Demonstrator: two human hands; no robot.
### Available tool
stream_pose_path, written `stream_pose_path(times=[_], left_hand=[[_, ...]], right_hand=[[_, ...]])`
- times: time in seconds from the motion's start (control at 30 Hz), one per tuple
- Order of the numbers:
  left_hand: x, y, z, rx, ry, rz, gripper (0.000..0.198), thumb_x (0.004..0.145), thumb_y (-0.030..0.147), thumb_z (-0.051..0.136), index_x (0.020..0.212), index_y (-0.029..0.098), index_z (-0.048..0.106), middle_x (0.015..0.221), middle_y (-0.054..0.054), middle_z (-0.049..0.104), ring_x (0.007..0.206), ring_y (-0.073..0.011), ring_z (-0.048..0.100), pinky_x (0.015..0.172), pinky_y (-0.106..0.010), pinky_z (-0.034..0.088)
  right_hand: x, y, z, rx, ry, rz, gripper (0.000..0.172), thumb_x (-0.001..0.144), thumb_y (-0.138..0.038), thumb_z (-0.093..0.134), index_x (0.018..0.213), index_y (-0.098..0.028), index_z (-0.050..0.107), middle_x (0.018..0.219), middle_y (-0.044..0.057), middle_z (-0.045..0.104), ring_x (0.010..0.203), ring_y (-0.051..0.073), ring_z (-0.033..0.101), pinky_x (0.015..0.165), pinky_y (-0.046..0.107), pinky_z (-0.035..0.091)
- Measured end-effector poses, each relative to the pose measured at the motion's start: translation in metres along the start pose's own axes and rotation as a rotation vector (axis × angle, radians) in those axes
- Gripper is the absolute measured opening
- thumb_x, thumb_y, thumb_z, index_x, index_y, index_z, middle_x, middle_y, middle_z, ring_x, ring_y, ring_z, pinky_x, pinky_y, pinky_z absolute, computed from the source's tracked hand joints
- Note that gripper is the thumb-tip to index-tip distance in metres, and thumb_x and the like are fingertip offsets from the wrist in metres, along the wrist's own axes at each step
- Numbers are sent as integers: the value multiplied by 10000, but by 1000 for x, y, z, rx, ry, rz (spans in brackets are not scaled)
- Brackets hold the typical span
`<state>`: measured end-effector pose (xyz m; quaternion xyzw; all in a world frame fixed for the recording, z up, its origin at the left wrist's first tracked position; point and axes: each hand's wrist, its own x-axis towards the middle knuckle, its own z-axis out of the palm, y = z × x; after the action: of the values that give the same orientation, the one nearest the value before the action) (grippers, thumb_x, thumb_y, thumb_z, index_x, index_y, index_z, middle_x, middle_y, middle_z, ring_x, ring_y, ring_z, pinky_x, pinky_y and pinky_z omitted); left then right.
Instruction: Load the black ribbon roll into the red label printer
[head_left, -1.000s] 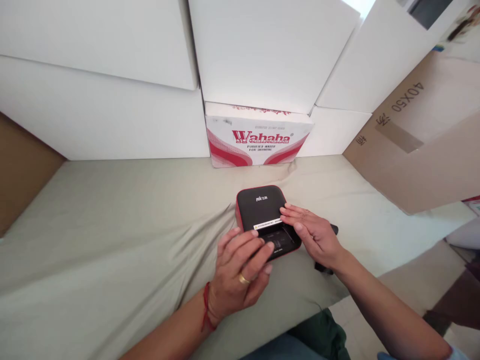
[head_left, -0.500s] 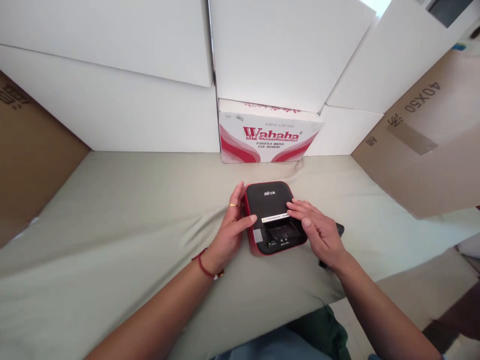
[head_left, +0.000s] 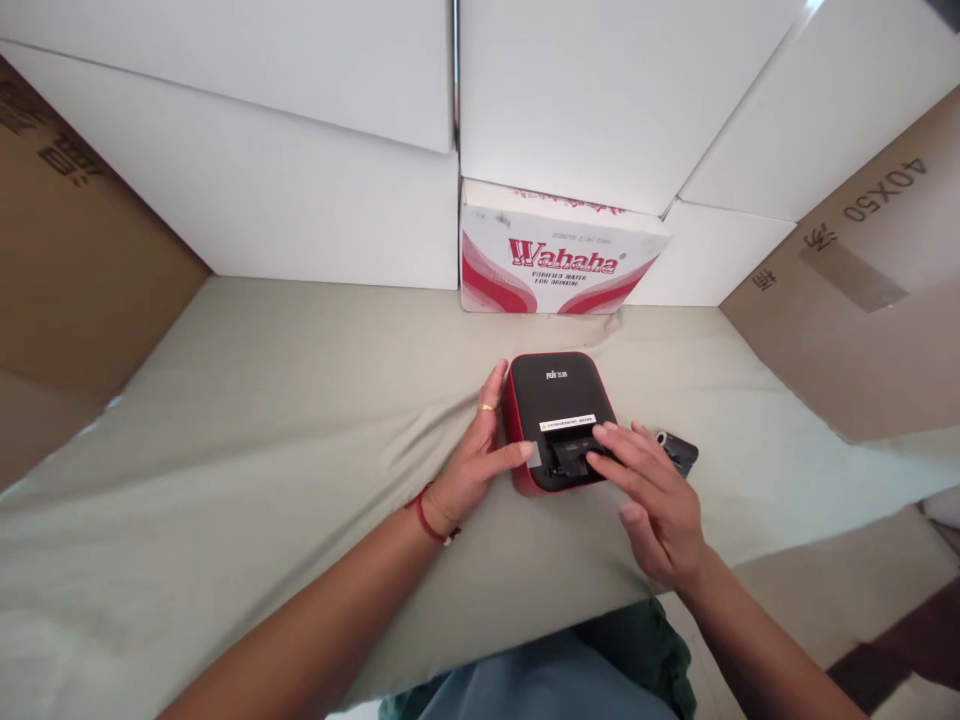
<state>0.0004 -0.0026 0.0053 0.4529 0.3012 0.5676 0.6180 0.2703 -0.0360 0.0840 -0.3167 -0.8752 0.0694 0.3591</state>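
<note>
A small box-shaped device (head_left: 559, 395) with a black top and red sides rests on the cloth. It has a white label strip across the top and a recess in its near part. My left hand (head_left: 487, 440) grips its left side, thumb on the top edge and fingers along the red wall. Over the recess is my right hand (head_left: 652, 490), fingers stretched and slightly apart; its fingertips are at the recess, but whether they touch is hard to tell. Beside that hand lies a small black object (head_left: 681, 453) with a pale round end, partly hidden behind the fingers.
A white and red Wahaha water carton (head_left: 562, 260) stands behind the device, against large white boxes (head_left: 322, 210). Brown cardboard cartons flank the surface at left (head_left: 90, 250) and right (head_left: 877, 300). Pale green cloth (head_left: 300, 370) covers the table, with wrinkles on the left.
My right hand has drawn back from the device's right edge, its fingers now over the recess, uncovering more of the small black object. My left hand stays on the device. The view has shifted slightly.
</note>
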Motion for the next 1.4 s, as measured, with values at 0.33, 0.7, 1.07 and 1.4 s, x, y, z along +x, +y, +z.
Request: stream_pose_path(times=[0.33,0.7,1.07,1.4], left_hand=[[6,1,7,-151,-8,-44,1340,837,424,988,1876,561,153,2030,91,105,1885,-393,151,1550,-595,137],[3,7,7,-98,-58,-79,1333,903,448,965,1887,541,71,2021,47,183,1894,-385,105,1537,-614,186],[4,-4,4,-147,-39,-38,1320,901,451,960,1888,519,86,1995,-10,277,1860,-395,252,1527,-626,207],[8,-7,3,-98,-24,32,1168,958,553,900,1877,521,180,2032,51,118,1888,-375,137,1546,-585,163]], right_hand=[[-26,-6,9,-30,36,-12,456,1170,-223,508,1555,-164,746,1474,134,861,1544,235,727,1398,445,481],[-24,-5,10,-38,38,-7,384,1124,-172,579,1443,-153,793,1385,141,895,1471,235,775,1371,427,522],[84,19,-18,28,-263,405,276,1174,-269,613,1241,-251,880,1118,44,936,935,202,890,892,315,698],[164,9,30,-598,-940,445,415,1096,-223,686,1497,-237,791,1468,175,850,1249,405,850,924,444,656]])
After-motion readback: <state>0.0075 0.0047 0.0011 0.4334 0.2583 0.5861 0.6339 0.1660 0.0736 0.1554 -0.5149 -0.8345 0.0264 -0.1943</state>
